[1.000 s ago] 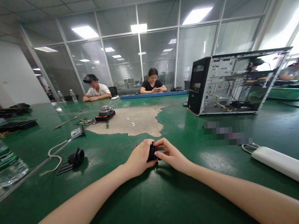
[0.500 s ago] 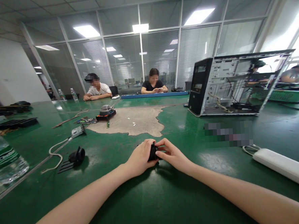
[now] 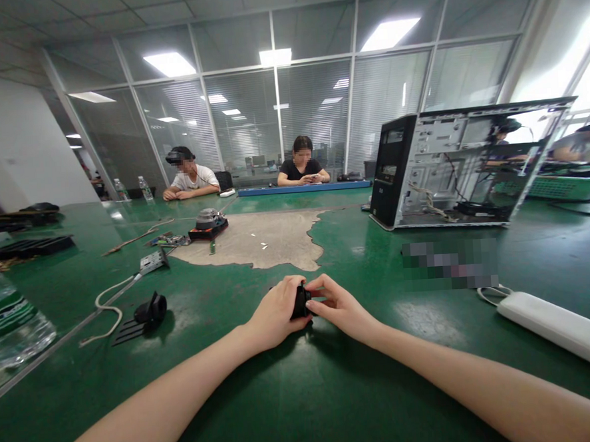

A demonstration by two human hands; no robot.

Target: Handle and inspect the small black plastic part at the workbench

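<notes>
Just above the green table [image 3: 295, 394], my left hand [image 3: 275, 313] is wrapped round a small black part [image 3: 301, 302]. From the right, the fingertips of my right hand [image 3: 337, 305] pinch the same black part at its right end. Much of the part is hidden by my fingers. Another black part with long prongs [image 3: 150, 310] lies on the table to the left of my hands. Beyond my hands is a bare, brownish patch [image 3: 276, 239] in the green surface.
An open computer case [image 3: 397, 175] stands back right. A white power strip [image 3: 556, 325] lies at right, a water bottle [image 3: 16, 318] stands at left. Near the patch are a metal bracket [image 3: 153, 261] with a cable and a black-and-red device [image 3: 208, 224]. Two people sit across the table.
The view has shifted very slightly. Both hands keep their hold on the black part, with no clear movement of it.
</notes>
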